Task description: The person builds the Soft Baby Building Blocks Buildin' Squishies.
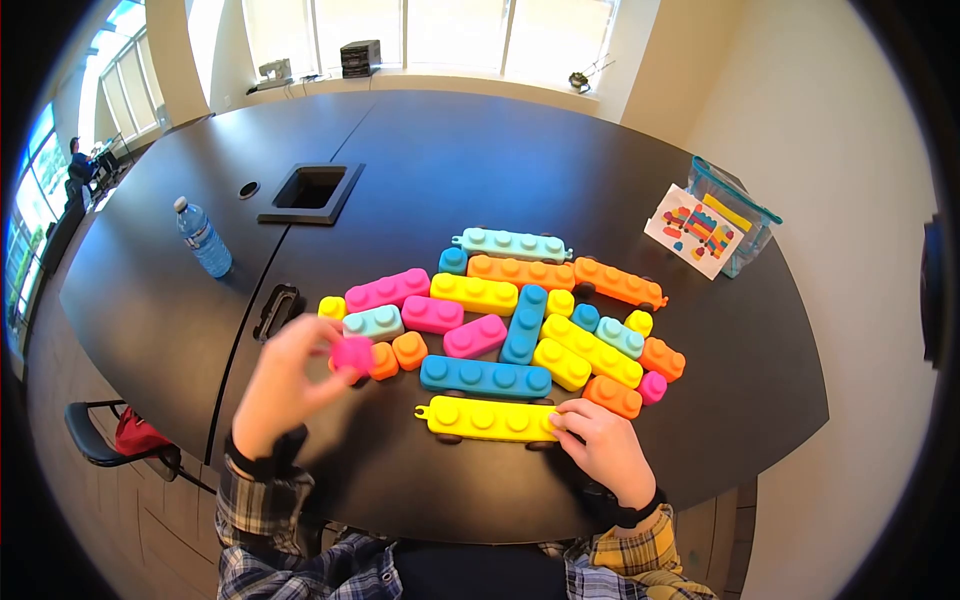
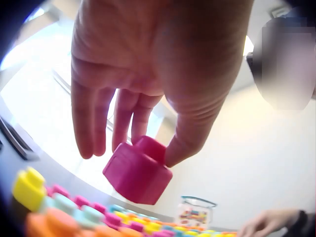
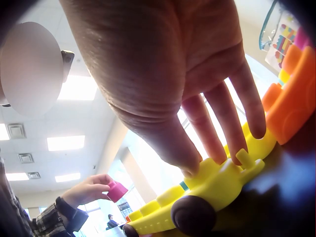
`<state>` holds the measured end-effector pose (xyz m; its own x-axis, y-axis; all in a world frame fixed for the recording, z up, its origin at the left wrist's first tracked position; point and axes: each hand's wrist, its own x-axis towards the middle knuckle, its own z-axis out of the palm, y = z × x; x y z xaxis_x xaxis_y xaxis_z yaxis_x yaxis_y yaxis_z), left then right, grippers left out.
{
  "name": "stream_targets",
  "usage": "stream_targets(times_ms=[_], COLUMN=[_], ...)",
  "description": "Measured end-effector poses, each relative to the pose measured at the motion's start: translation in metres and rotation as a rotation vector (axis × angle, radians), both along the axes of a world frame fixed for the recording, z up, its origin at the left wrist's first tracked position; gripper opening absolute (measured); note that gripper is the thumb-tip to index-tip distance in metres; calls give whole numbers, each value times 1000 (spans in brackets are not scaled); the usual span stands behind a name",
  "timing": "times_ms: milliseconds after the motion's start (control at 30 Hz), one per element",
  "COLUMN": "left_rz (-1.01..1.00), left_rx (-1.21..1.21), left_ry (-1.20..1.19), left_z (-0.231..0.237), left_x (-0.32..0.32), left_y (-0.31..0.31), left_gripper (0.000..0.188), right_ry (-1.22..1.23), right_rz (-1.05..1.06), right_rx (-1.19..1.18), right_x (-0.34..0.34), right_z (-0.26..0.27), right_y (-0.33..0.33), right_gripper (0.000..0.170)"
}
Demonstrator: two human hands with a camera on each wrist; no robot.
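Between the thumb and fingertips of my left hand (image 1: 290, 375) is a small pink one-stud block (image 2: 139, 170), held above the table at the left of the block pile. My right hand (image 1: 607, 455) pinches the right end of a long yellow wheeled base (image 1: 485, 418), a train-car piece with dark wheels and a hook at its left end. Just behind that base lies a long blue block (image 1: 485, 375). Two small orange blocks (image 1: 409, 350) sit near the left hand, with a light blue block (image 1: 373, 322) behind them.
Many more blocks spread behind, including an orange wheeled base (image 1: 618, 284) and a light blue wheeled base (image 1: 512, 244). A clear bag (image 1: 745, 225) with a picture card (image 1: 693, 232) stands at the right. A water bottle (image 1: 204, 238) and a table socket box (image 1: 311, 193) are at the left.
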<state>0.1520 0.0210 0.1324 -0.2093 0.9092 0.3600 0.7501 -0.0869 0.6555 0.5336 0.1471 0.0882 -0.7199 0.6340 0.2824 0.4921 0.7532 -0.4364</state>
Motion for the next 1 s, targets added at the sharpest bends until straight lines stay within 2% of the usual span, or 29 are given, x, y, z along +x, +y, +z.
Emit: stream_targets(times_ms=[33,100,167,233,333,433,633,833,1000], left_rz=[-120,-317,-417,-375,-413,-372,-373,-321,-285], left_rx=[-14,-69,-98,-195,-145,-195,-239,-223,-222], left_ry=[-61,-21,32,48,101,22,-26,51,23], left_z=[0,-2,-12,-15,-28,-31,-34,-37,-40], left_x=[16,49,64,71,68,71,69,74,78], left_y=[0,6,15,21,27,26,28,25,20], left_gripper=[38,38,37,35,32,25,27,28,27], right_ry=[-2,-4,-4,1,11,19,9,-4,41], right_rz=[1,2,18,11,-3,4,11,6,34], right_rx=[-5,-10,1,-7,-11,-17,-26,-55,-56], right_x=[0,0,0,1,1,0,0,4,4], right_z=[1,1,-1,-3,-4,-3,-4,-5,-9], right_y=[0,1,3,2,3,3,2,2,1], right_gripper=[10,10,11,11,11,11,11,16,11])
